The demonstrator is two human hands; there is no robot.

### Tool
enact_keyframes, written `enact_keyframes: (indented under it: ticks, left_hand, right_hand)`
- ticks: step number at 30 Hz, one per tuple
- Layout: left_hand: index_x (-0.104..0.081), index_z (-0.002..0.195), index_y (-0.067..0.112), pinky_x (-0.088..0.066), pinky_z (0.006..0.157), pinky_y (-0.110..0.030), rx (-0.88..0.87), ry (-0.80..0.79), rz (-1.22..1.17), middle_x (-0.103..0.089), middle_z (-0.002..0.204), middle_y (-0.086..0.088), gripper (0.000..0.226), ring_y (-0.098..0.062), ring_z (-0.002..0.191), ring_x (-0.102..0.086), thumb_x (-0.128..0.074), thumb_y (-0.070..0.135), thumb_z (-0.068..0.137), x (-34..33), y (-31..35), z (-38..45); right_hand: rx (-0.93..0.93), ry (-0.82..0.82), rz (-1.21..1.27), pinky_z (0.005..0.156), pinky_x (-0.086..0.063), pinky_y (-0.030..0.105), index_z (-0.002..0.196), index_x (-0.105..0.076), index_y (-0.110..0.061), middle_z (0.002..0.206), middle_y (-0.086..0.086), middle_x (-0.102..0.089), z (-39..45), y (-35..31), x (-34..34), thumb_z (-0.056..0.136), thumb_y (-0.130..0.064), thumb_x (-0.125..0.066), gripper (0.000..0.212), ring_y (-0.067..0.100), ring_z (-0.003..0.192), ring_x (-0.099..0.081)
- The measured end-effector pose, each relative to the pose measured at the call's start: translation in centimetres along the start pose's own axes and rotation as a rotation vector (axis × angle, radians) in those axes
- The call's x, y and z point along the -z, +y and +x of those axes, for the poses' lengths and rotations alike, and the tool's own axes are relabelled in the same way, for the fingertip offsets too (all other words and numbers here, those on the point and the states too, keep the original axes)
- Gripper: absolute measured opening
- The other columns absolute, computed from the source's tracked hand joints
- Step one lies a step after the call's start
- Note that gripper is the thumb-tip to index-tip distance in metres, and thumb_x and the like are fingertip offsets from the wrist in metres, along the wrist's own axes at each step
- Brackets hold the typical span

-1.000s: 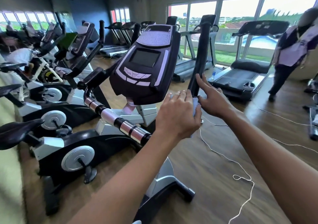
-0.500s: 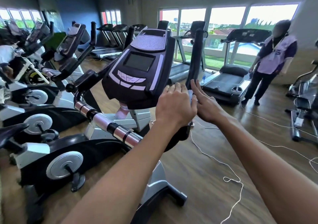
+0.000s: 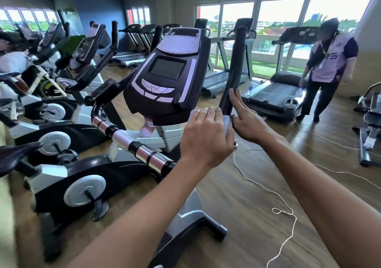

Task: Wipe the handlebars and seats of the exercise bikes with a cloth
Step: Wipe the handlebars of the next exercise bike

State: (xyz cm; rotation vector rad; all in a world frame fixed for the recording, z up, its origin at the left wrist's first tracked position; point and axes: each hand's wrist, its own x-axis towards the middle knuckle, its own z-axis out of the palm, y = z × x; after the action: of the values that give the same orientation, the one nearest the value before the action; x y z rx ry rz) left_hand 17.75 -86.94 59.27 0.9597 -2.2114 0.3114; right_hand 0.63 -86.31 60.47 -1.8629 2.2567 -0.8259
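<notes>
The nearest exercise bike has a dark console [image 3: 165, 78], a chrome-ringed left handlebar [image 3: 132, 142] and a black upright right handlebar [image 3: 237, 66]. My left hand [image 3: 206, 136] lies over a light blue cloth [image 3: 227, 123] at the foot of that upright bar, fingers curved over it. Just to its right, my right hand [image 3: 249, 121] has its fingers straight up along the bar, touching it. A black seat [image 3: 16, 152] of the neighbouring bike shows at the left edge. This bike's own seat is out of view.
More exercise bikes [image 3: 61, 94] stand in a row to the left. Treadmills [image 3: 278, 94] line the windows. A person [image 3: 327, 68] stands by the right treadmill. A white cable [image 3: 284, 210] loops over the wooden floor on the right.
Both hands stay at the foot of the upright bar, the right fingers a little higher along it. The person at the back has stepped left towards the treadmill.
</notes>
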Motion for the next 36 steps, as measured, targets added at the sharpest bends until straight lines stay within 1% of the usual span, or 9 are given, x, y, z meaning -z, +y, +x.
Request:
enact_keyframes:
  ticks: [6,13,19,21,26,28,30,33,36]
  left_hand:
    - [-0.066,0.131,0.002,-0.040,0.113,-0.042,0.025,-0.034,-0.003,-0.073,0.122,-0.012,0.062,-0.028,0.116,-0.064,-0.035,0.041,0.094,-0.5,0.0,3.5]
    - [-0.075,0.103,0.006,-0.048,0.102,-0.043,0.040,0.211,-0.132,-0.075,0.101,-0.009,0.041,-0.029,0.097,-0.065,-0.047,0.035,0.094,-0.4,0.3,-0.7]
    - [-0.062,0.076,0.010,-0.047,0.083,-0.036,0.003,0.273,-0.164,-0.059,0.075,-0.003,0.025,-0.026,0.075,-0.054,-0.055,0.032,0.086,0.0,0.2,0.1]
    - [-0.061,0.080,0.009,-0.049,0.084,-0.037,-0.009,0.230,-0.167,-0.059,0.083,-0.004,0.023,-0.024,0.081,-0.054,-0.055,0.032,0.084,-0.1,0.0,0.4]
    - [-0.064,0.124,0.005,-0.035,0.118,-0.044,-0.047,0.004,-0.083,-0.057,0.146,-0.012,0.056,-0.028,0.143,-0.044,-0.039,0.044,0.092,-0.4,-0.5,1.6]
    - [-0.054,0.145,0.006,-0.030,0.122,-0.044,-0.031,-0.066,-0.041,-0.054,0.151,-0.011,0.068,-0.026,0.145,-0.043,-0.034,0.051,0.097,-0.3,-0.4,2.0]
    - [-0.049,0.149,0.005,-0.029,0.121,-0.042,-0.021,-0.105,-0.016,-0.054,0.151,-0.012,0.072,-0.026,0.144,-0.046,-0.032,0.054,0.099,-0.1,-0.3,2.5]
    - [-0.063,0.135,0.004,-0.036,0.116,-0.041,0.001,-0.095,-0.011,-0.069,0.132,-0.013,0.067,-0.028,0.125,-0.061,-0.034,0.051,0.097,0.2,0.0,2.4]
    - [-0.071,0.121,0.004,-0.042,0.111,-0.043,-0.015,-0.054,0.003,-0.075,0.115,-0.012,0.062,-0.030,0.109,-0.066,-0.035,0.048,0.097,0.4,0.2,0.8]
  right_hand:
    - [-0.003,0.013,0.037,0.107,-0.037,0.043,0.156,0.006,-0.058,0.165,-0.029,0.010,-0.1,0.3,0.1,0.102,-0.019,-0.042,0.082,0.025,0.151,-0.032]
    - [0.001,-0.020,0.020,0.106,-0.042,0.046,0.154,0.006,-0.061,0.163,-0.034,0.008,-0.8,0.0,0.5,0.092,-0.007,-0.039,0.094,0.026,0.150,-0.033]
    - [0.047,-0.014,0.015,0.106,-0.042,0.043,0.153,0.006,-0.062,0.162,-0.035,0.009,-0.1,0.7,0.6,0.092,-0.008,-0.039,0.093,0.028,0.149,-0.036]
    - [0.062,-0.001,0.010,0.112,-0.038,0.043,0.153,0.008,-0.062,0.163,-0.034,0.009,-0.1,1.1,0.4,0.093,-0.008,-0.039,0.093,0.028,0.152,-0.030]
    - [0.045,0.004,0.079,0.106,-0.040,0.041,0.149,0.008,-0.067,0.163,-0.034,0.007,0.3,1.5,-0.3,0.092,-0.010,-0.041,0.095,0.029,0.139,-0.047]
    - [0.036,-0.001,0.105,0.100,-0.039,0.036,0.152,0.006,-0.065,0.164,-0.034,0.005,0.3,1.6,-0.5,0.091,-0.011,-0.043,0.095,0.024,0.127,-0.056]
    - [0.026,0.000,0.121,0.094,-0.037,0.032,0.155,0.003,-0.061,0.165,-0.031,0.003,0.4,1.6,-0.4,0.092,-0.012,-0.045,0.092,0.017,0.112,-0.060]
    - [0.021,-0.001,0.125,0.091,-0.040,0.032,0.156,0.000,-0.058,0.166,-0.030,0.001,0.3,1.4,-0.1,0.092,-0.013,-0.047,0.091,0.012,0.096,-0.060]
    - [0.036,-0.010,0.096,0.085,-0.037,0.031,0.159,-0.003,-0.053,0.166,-0.027,0.000,0.1,1.2,0.2,0.094,-0.012,-0.047,0.088,0.017,0.097,-0.062]
